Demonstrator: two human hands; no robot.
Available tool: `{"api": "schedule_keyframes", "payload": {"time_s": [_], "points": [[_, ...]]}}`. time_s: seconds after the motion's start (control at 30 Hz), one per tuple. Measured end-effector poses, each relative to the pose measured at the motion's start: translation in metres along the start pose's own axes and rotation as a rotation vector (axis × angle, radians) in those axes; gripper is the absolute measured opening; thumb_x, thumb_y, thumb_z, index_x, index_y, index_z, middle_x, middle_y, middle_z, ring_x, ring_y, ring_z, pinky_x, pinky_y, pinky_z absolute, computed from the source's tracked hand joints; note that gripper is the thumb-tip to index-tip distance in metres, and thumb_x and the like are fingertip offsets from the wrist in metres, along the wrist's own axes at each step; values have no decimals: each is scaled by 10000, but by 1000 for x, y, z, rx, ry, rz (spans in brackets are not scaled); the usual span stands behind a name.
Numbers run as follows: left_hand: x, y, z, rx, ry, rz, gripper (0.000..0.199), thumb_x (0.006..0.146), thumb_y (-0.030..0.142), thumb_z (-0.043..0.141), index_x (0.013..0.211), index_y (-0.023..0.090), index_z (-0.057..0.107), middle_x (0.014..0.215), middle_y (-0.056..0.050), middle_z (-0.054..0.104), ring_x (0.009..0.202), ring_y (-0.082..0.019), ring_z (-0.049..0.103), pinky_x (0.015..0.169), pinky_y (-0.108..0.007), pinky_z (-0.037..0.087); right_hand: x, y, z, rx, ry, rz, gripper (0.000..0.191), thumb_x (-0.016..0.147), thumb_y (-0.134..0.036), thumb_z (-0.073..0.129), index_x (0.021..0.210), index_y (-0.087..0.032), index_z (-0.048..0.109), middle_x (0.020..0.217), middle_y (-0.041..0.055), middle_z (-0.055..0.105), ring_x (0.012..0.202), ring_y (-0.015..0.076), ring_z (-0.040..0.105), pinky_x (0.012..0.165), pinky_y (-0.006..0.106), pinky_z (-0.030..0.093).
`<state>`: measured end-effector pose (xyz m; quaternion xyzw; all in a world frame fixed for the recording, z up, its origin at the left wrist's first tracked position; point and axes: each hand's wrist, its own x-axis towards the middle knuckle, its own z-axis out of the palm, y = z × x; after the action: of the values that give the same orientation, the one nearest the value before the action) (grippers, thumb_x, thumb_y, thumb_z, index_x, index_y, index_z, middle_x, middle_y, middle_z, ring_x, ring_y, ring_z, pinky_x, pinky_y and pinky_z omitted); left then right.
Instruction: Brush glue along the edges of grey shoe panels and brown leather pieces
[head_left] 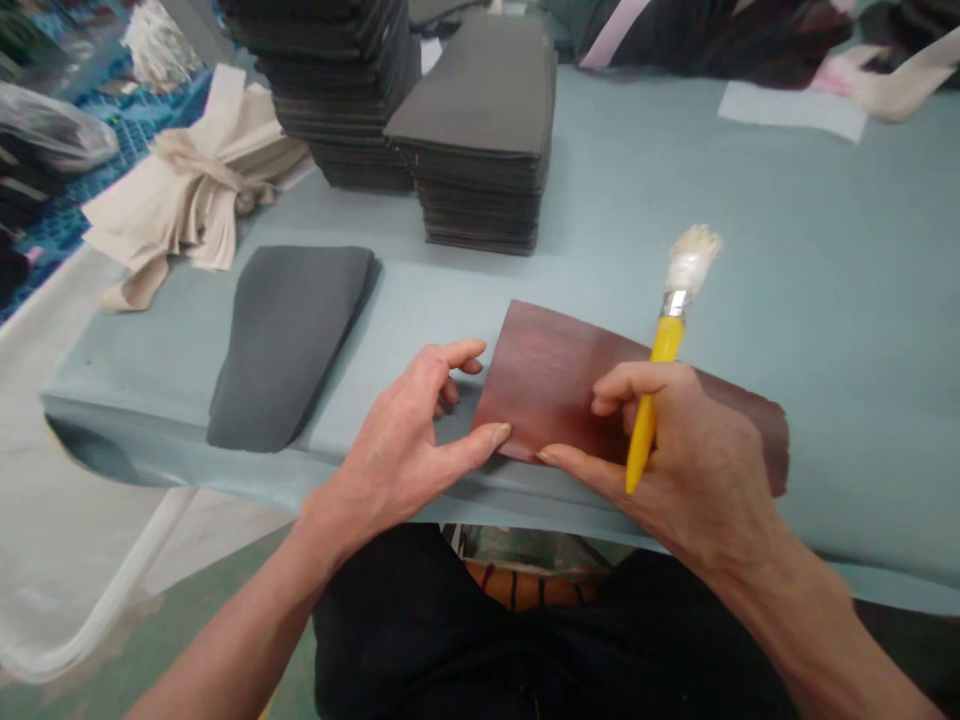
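Observation:
A brown, leather-like sheet (555, 350) lies flat near the table's front edge. My left hand (420, 430) is at its left end, thumb on the sheet's lower left corner and fingers apart, holding nothing. Over the middle of the sheet, my right hand (675, 440) grips a yellow-handled brush (666, 345), its pale bristles pointing up and away from me. The right thumb touches the sheet's near edge. To the left of my hands rests a small pile of dark grey shaped pieces (292, 340).
Tall stacks of dark pieces (480, 130) stand at the back of the blue-green table (750, 220). Tied beige strips (202, 180) lie at the back left. At the far right are dark material (720, 40), a white paper (791, 108) and part of another person's hand (885, 85).

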<state>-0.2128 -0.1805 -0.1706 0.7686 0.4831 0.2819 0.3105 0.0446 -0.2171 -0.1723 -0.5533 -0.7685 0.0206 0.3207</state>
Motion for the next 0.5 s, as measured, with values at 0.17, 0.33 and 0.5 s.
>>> {"api": "schedule_keyframes", "payload": {"time_s": [0.17, 0.33, 0.5], "points": [[8, 4, 3, 122, 15, 83, 545, 968, 362, 778, 1447, 291, 529, 1396, -100, 693, 1174, -288, 723, 1025, -471, 635, 1, -2, 2, 7, 35, -4, 352, 999, -569, 693, 1100, -245, 601, 853, 31, 738, 646, 216, 689, 559, 332, 487], [18, 7, 4, 223, 16, 95, 574, 994, 393, 752, 1480, 216, 502, 1487, -156, 653, 1366, -347, 659, 1177, -548, 563, 2, -3, 1, -2, 8, -33, 335, 1019, -557, 676, 1117, -259, 560, 861, 22, 738, 620, 215, 683, 565, 348, 506], [33, 8, 4, 305, 6, 135, 556, 1030, 457, 692, 1484, 194, 508, 1508, -179, 643, 1399, -367, 634, 1186, -556, 546, 3, -5, 0, 26, 25, -23, 294, 1002, -493, 705, 1107, -259, 560, 853, 20, 731, 650, 221, 699, 577, 345, 514]]}}
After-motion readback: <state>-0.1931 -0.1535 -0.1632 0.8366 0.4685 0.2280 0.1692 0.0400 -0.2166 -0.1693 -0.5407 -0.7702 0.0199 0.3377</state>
